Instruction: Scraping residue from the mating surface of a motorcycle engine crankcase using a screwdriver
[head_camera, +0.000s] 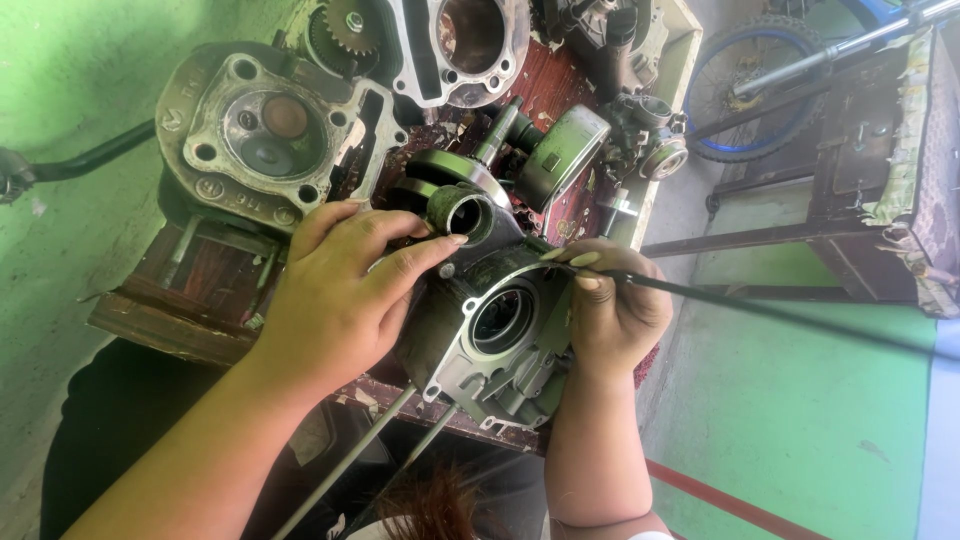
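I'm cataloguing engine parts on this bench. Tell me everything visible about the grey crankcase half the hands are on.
The crankcase half is a grey cast-metal housing, grimy, with a round bore in its face, bolt lugs around the rim and two long studs running from its lower edge. It sits tilted at the edge of the wooden bench. The left hand rests on its upper left side; the right hand, holding a thin black rod, steadies its right edge.
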